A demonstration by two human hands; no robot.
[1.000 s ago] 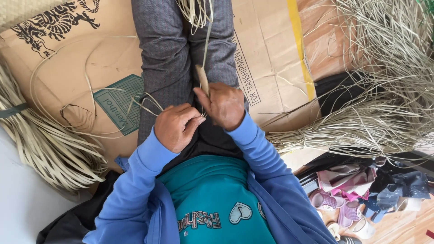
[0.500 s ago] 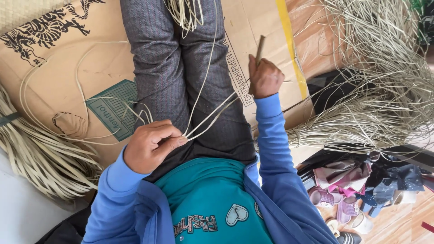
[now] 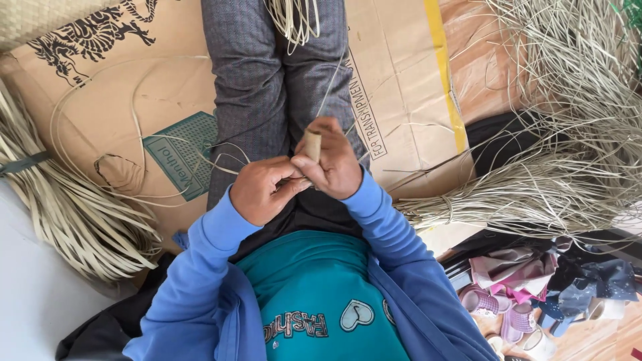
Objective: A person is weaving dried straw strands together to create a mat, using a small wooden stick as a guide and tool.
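Note:
I sit on flattened cardboard [image 3: 107,100] with my grey-trousered legs [image 3: 267,87] stretched ahead. My right hand [image 3: 334,164] is closed around a short brown wooden stick [image 3: 312,144] that stands upright above my lap. My left hand [image 3: 262,189] touches it from the left, its fingers pinched on thin pale reed strips [image 3: 227,150]. The strips loop out to the left over the cardboard, and one runs up over my legs to a bunch of strips [image 3: 292,19] at the top edge.
A bundle of flat pale strips [image 3: 63,214] lies at the left. A big loose heap of thin reeds [image 3: 562,140] fills the right side. Folded cloth and pink sandals [image 3: 515,294] sit at the lower right, beside dark fabric [image 3: 498,137].
My right hand, stretched out to the right with the stick half a second ago, has come back to my lap and meets my left hand again. The pulled strips have slackened.

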